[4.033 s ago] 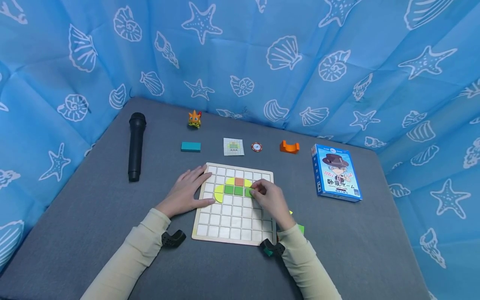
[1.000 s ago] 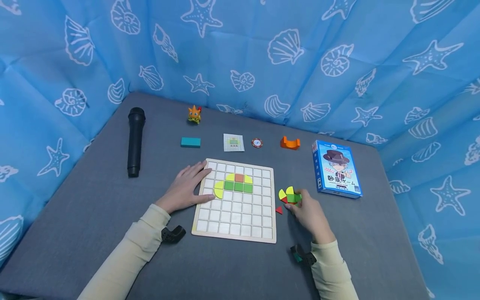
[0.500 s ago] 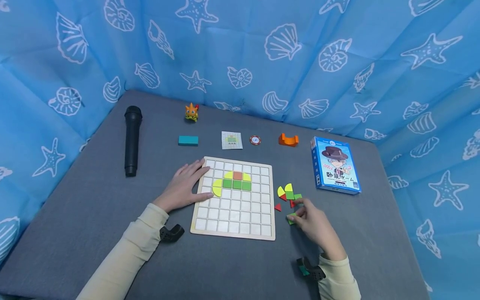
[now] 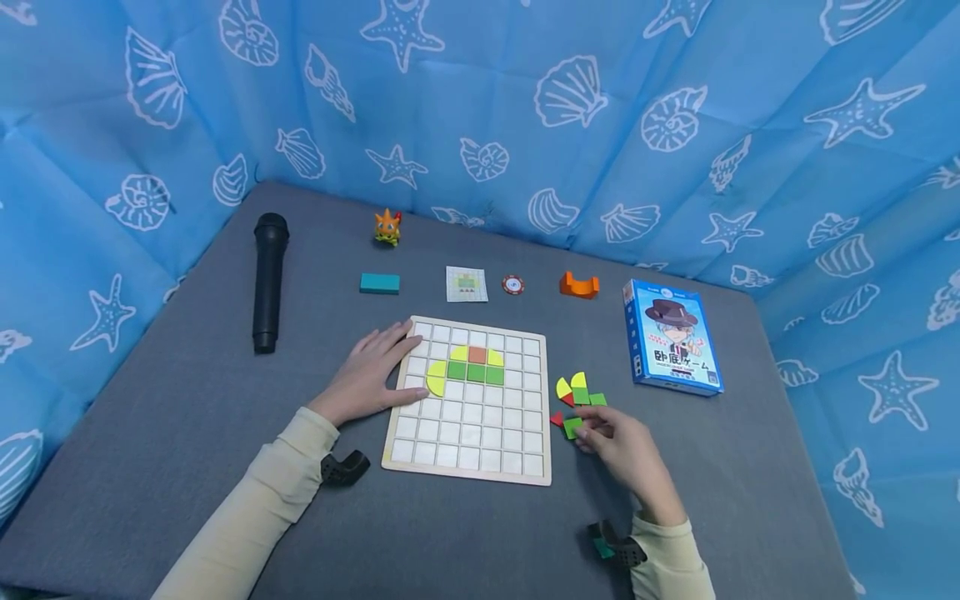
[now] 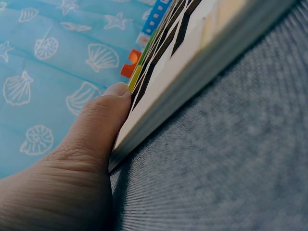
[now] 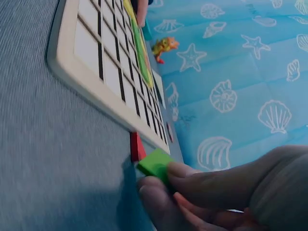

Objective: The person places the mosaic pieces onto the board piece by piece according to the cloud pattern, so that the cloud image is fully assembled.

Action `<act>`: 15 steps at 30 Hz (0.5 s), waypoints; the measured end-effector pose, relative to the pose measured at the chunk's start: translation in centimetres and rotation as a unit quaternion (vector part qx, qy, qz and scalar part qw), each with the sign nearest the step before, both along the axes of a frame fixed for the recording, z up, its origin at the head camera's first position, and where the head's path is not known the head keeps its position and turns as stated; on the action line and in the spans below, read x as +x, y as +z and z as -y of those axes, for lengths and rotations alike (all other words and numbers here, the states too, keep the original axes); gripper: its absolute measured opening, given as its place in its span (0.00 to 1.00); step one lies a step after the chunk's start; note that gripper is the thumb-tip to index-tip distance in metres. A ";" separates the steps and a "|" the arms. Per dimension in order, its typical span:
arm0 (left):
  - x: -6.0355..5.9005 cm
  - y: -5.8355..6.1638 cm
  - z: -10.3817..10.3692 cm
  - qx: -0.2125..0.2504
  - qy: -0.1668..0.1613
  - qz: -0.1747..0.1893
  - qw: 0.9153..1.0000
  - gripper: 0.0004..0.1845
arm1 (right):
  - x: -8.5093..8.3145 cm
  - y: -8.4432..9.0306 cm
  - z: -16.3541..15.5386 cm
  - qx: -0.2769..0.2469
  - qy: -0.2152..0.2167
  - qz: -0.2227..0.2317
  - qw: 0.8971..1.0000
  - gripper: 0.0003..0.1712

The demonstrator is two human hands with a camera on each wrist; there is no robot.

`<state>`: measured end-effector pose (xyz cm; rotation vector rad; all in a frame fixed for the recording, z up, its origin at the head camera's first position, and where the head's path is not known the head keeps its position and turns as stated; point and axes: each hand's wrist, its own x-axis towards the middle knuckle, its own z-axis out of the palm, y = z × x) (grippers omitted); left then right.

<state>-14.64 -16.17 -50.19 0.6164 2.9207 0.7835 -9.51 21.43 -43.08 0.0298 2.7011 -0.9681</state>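
Note:
A light wooden grid board [image 4: 467, 476] lies on the grey table. Green square tiles [image 4: 476, 372] form a row on it, with an orange-brown square [image 4: 477, 355] and yellow quarter-round tiles [image 4: 436, 387] around them. My left hand [image 4: 367, 373] rests along the board's left edge, fingers extended, the thumb [image 5: 98, 115] on the rim. Right of the board, my right hand [image 4: 626, 450] pinches a green square tile [image 6: 156, 162] between thumb and finger. A red triangle tile [image 4: 557, 418] lies between that tile and the board. The right hand's other fingers are partly hidden.
Loose yellow [image 4: 579, 380], green [image 4: 597, 399] and red tiles lie beyond the right hand. Along the back stand a pattern card [image 4: 467, 284], poker chip [image 4: 513, 285], teal block [image 4: 379, 283], orange piece [image 4: 580, 285] and small figurine [image 4: 387, 227]. A microphone [image 4: 269, 283] and game box [image 4: 673, 337] flank them.
My right hand left the board after placing a green tile, reached the loose pieces, drew out another green tile and shifted it slightly left. The left hand stayed on the board.

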 end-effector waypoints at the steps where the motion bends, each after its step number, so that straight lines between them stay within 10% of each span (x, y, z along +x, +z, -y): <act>1: 0.0 0.0 0.0 0.001 0.000 -0.001 1.000 0.49 | 0.0 0.0 0.2 -0.014 -0.003 0.002 1.000 0.16; 15: 0.1 0.0 0.2 0.008 -0.002 -0.007 1.000 0.48 | -1.9 0.4 4.9 -0.141 0.018 0.005 0.990 0.15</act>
